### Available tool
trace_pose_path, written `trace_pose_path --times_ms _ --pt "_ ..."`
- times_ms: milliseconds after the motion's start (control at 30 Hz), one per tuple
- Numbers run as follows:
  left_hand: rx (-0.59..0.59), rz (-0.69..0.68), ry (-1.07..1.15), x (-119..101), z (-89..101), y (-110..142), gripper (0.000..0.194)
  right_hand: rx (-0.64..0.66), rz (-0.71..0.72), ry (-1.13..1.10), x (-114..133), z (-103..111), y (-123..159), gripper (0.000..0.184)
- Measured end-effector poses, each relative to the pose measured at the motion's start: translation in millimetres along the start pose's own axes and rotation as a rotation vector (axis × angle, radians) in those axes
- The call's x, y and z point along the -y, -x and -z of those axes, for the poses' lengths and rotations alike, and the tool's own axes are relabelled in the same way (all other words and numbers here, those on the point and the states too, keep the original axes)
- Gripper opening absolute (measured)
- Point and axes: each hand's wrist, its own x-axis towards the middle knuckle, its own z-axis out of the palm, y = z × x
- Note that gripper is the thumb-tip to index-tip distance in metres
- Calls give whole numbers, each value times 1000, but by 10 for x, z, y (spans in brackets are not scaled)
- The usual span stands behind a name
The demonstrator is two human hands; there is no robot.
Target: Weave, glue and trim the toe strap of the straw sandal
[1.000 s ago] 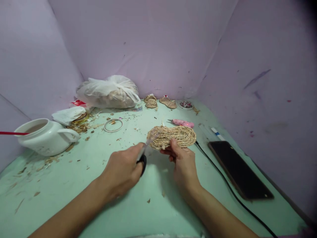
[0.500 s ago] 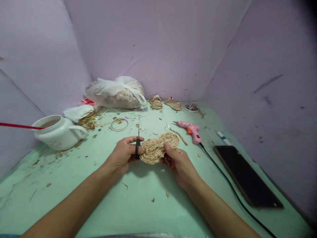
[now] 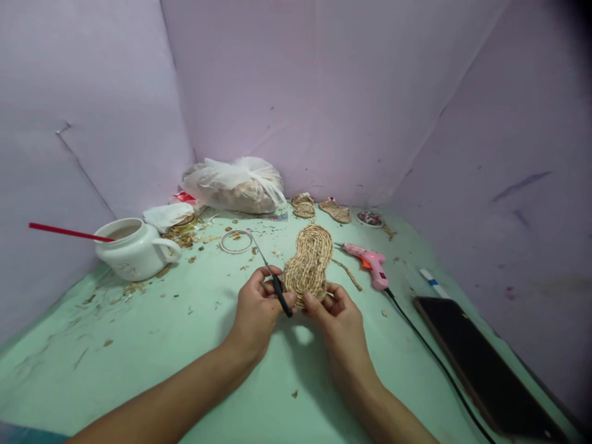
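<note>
A coiled braided-straw sole [image 3: 309,262], shaped like a small shoe sole, is held up between my two hands with its long side pointing away from me. My left hand [image 3: 261,305] has black-handled scissors [image 3: 279,290] hooked on its fingers, blades pointing up and left, while its thumb presses the sole's near left edge. My right hand [image 3: 340,317] pinches the near right edge, thumb on top and fingers curled beneath. Just right of the sole lies a short braided straw cord [image 3: 348,275], beside a pink glue gun [image 3: 370,262].
A white mug [image 3: 139,256] with a red stick stands left. A tape ring [image 3: 236,242], a stuffed plastic bag [image 3: 235,185], small straw slippers [image 3: 335,211] and a little dish [image 3: 370,218] sit farther back. At right lie a phone [image 3: 485,364] and the gun's cable [image 3: 430,351].
The sole has turned from lying crosswise to pointing away from me. The scissors have tilted to the left, and my right hand has shifted to the near end. The camera view has shifted a little.
</note>
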Motion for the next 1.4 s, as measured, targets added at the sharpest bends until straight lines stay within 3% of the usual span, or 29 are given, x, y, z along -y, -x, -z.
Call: trace_pose_path --times_ms 133,200,333,433,533,633,833,1000,1067,1167,1300,1400 --pt "68 26 -238 -68 29 -15 42 -55 -53 -72 101 111 -68 33" --pt "-1 -70 -372 -175 100 -52 40 -32 -88 -45 178 179 -103 30" --pt "-235 -426 -543 -467 329 -174 39 188 -175 92 311 280 -136 26" --pt "-290 -515 -675 -618 458 -259 42 426 -279 159 364 312 -126 23" --pt "-49 -249 -736 -624 457 -271 36 570 -346 180 378 322 -110 21" --pt "180 41 -640 -525 368 -220 36 514 -350 173 367 322 -114 22" --pt "148 139 -469 -337 273 -161 44 183 -190 184 338 307 -151 53" --pt "244 145 -555 -262 263 -142 42 225 -205 85 319 304 -145 35" --pt "265 64 -672 -266 276 -125 35 233 -202 90 313 306 -146 33" --pt "238 -248 -1087 -349 322 -75 25 219 -195 73 319 309 -153 35" --pt "315 -662 -1617 -495 364 16 43 170 -166 86 338 311 -157 37" --pt "418 -774 -1722 -489 341 66 49 161 -110 115 331 312 -152 33"
